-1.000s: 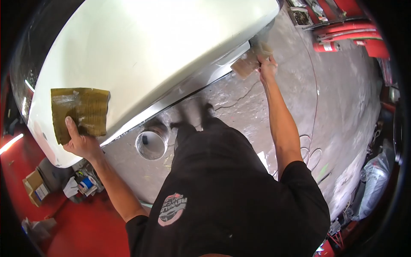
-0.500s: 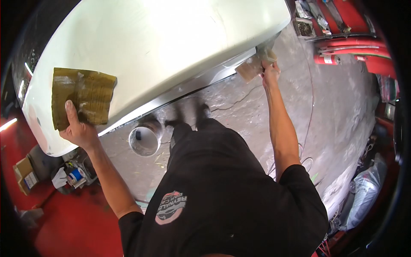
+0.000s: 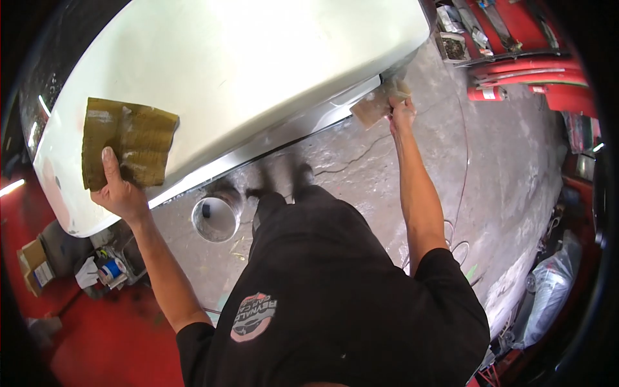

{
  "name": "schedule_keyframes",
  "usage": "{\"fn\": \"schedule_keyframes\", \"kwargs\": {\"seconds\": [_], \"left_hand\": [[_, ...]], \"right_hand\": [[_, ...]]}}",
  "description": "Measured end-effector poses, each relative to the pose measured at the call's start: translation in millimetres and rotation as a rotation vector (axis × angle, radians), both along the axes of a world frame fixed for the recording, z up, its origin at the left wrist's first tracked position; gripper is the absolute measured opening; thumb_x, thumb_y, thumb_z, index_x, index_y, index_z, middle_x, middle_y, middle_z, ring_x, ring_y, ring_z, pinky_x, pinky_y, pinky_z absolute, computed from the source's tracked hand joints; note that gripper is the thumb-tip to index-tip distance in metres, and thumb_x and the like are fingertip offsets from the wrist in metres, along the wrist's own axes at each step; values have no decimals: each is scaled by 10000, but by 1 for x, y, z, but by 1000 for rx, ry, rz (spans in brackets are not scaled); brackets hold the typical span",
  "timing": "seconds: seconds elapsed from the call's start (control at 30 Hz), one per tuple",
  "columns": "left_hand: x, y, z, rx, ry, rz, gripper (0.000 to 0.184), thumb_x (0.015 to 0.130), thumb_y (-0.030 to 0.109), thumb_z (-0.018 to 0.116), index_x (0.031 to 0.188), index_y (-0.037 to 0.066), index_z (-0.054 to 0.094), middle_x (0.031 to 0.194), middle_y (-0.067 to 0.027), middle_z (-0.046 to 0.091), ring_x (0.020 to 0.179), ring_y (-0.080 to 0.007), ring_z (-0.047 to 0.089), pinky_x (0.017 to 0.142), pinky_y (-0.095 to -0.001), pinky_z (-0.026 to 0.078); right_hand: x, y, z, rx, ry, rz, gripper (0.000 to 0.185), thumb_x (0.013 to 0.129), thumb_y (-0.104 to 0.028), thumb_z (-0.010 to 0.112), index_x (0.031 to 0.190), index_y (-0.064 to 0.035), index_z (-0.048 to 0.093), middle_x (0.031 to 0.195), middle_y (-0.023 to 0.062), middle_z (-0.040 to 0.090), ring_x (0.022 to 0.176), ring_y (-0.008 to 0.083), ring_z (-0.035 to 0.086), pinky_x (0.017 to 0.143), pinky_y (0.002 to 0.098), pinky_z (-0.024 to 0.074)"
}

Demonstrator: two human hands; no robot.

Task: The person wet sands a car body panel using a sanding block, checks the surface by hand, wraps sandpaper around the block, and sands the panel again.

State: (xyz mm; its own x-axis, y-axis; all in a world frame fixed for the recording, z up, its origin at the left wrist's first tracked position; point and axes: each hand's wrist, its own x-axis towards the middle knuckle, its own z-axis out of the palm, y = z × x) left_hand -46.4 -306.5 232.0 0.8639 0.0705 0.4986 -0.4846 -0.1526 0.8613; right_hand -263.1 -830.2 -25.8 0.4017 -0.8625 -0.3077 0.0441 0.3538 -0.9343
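Observation:
My left hand grips the lower edge of a creased olive-brown sheet, its thumb on the front. The sheet is in front of the left end of a large white, curved car panel. Out to the right, my right hand pinches a tan, semi-translucent piece beside the panel's lower edge. Part of that piece is blurred, and its far side is hard to make out.
A round bucket stands on the grey floor beneath the panel. Cardboard and supplies lie lower left. A thin hose crosses the floor at right. Red equipment and a plastic-wrapped item are farther right.
The olive-brown sheet in my left hand has risen in view over the second. My right hand keeps its hold on the tan piece, and the whole view has shifted slightly.

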Motion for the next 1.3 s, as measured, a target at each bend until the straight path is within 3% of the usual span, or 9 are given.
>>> {"fn": "schedule_keyframes", "kwargs": {"seconds": [0.23,0.33,0.43,0.63,0.83,0.93,1.23,1.3], "left_hand": [[-3,-7,5,-51,34,4,212,992,27,657,1150,-108,701,1079,-116,739,891,-153,704,775,-313,594],[-8,-19,12,-124,42,13,209,977,58,699,1105,-105,726,1016,-104,756,851,-120,682,790,-284,564],[-7,-17,11,-108,20,10,210,977,67,704,1100,-102,727,1007,-102,755,846,-121,675,785,-283,557],[-6,-12,5,-112,31,24,206,976,61,707,1107,-97,730,1011,-99,758,846,-119,674,779,-273,549],[-5,-10,5,-53,-14,18,220,981,35,675,1150,-102,711,1064,-114,748,890,-146,703,788,-291,580],[-6,-13,7,-60,-25,43,190,961,22,708,1101,-103,738,1047,-114,768,883,-119,688,820,-264,529],[-6,-5,2,77,-70,101,194,959,15,708,1121,-90,738,1044,-108,768,878,-122,693,834,-270,543],[-9,-10,6,-14,-16,69,205,963,28,709,1134,-84,733,1048,-106,764,887,-126,692,831,-270,543]], "right_hand": [[2,1,0,-18,52,-10,489,908,35,664,1371,-99,578,1072,66,733,757,166,699,471,282,502],[1,-1,0,-6,133,-6,494,910,41,663,1376,-97,575,1091,74,734,791,183,714,516,296,545],[3,-3,-6,5,51,-27,500,909,55,661,1377,-96,574,1114,84,732,863,205,728,608,318,593],[1,-12,-16,-19,47,-15,531,894,66,669,1403,-38,562,1099,116,721,880,216,717,658,344,591],[5,-11,-16,-27,13,-57,453,897,52,654,1338,-48,624,1084,88,726,855,197,712,630,335,577],[6,-6,-6,-2,49,-82,453,892,55,657,1331,-57,635,1089,74,727,867,193,712,657,343,583],[5,-11,-10,-13,164,-59,464,897,38,674,1343,-85,646,1139,78,719,968,191,699,753,346,584],[4,-13,-14,-25,126,-42,404,905,15,692,1295,-85,652,1101,69,725,908,201,714,704,361,601]]}}
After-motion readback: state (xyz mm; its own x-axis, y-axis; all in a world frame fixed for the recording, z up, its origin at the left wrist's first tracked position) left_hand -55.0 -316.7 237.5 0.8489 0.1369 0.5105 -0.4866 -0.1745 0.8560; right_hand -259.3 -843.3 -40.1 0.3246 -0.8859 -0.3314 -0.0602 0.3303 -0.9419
